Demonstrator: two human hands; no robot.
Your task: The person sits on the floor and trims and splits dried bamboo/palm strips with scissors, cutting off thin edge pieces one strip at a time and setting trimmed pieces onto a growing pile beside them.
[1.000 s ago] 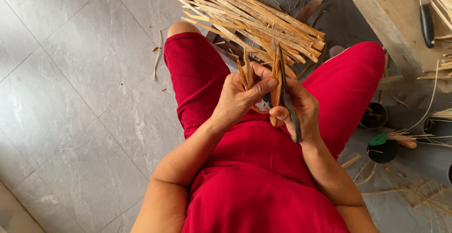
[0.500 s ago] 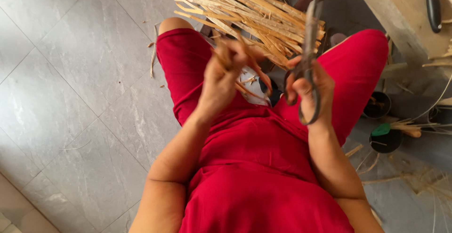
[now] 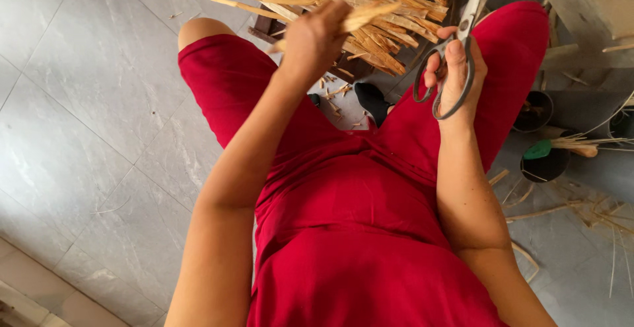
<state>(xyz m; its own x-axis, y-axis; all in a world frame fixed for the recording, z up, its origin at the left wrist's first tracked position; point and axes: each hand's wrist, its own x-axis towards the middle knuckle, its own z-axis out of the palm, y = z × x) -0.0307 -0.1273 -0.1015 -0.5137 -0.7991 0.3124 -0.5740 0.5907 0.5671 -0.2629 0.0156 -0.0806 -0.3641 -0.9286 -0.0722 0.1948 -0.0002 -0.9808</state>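
Note:
My left hand (image 3: 316, 41) is closed around a few short bamboo strips (image 3: 367, 15) and is stretched forward over the big pile of split bamboo strips (image 3: 343, 0) lying on the floor beyond my knees. My right hand (image 3: 456, 69) grips a pair of metal scissors (image 3: 462, 43) by the loop handles, blades pointing up and away, raised above my right thigh. I am seated, wearing red clothes (image 3: 356, 188). Small cut scraps (image 3: 337, 92) lie on the floor between my knees.
Grey tiled floor (image 3: 86, 122) spreads to the left. A wooden bench or table edge (image 3: 581, 10) stands at the upper right. Round dark containers (image 3: 543, 162), one with a green-tipped tool, and loose thin fibres (image 3: 581, 208) sit at the right.
My hands have parted. The left hand moved forward to the pile with strips in it. The right hand carried the scissors out to the right and up.

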